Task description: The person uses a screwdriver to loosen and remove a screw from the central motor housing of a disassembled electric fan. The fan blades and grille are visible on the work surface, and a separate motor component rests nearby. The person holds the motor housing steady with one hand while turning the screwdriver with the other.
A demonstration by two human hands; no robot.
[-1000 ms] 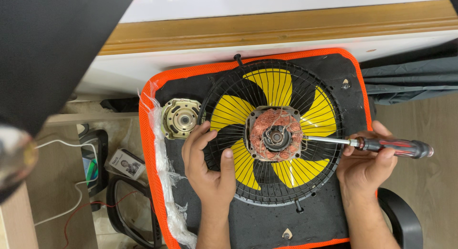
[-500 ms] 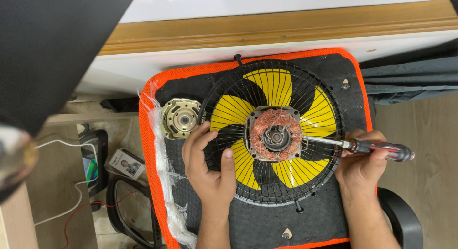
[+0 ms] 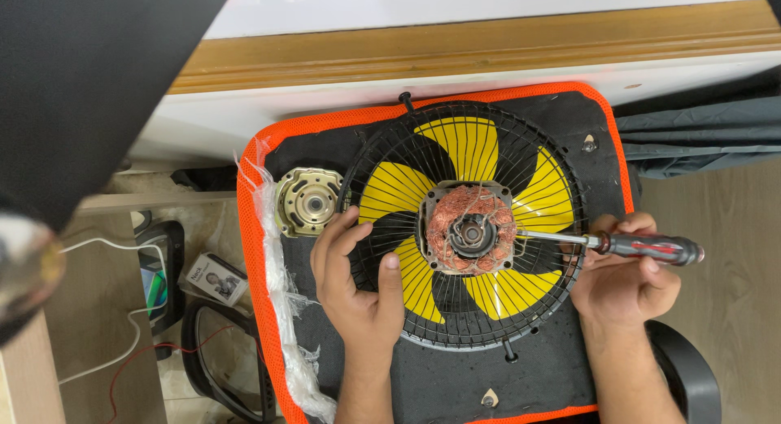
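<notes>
My left hand [image 3: 358, 290] presses flat, unclenched, on the stiff wire fan guard [image 3: 464, 229] filling the orange-edged board's [image 3: 260, 253] middle, while my right hand [image 3: 626, 282] clenches the screwdriver [image 3: 643, 247] toward the fragile-looking copper motor [image 3: 470, 229], so I'd grip the rim.

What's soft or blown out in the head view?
Head view: a blurred rounded object at the left edge is out of focus; the copper motor windings, yellow fan blades and screwdriver are sharp; lighting is even, with no strong glare.

one head camera looks straight down, close above the fan guard [image 3: 464, 229]
</notes>
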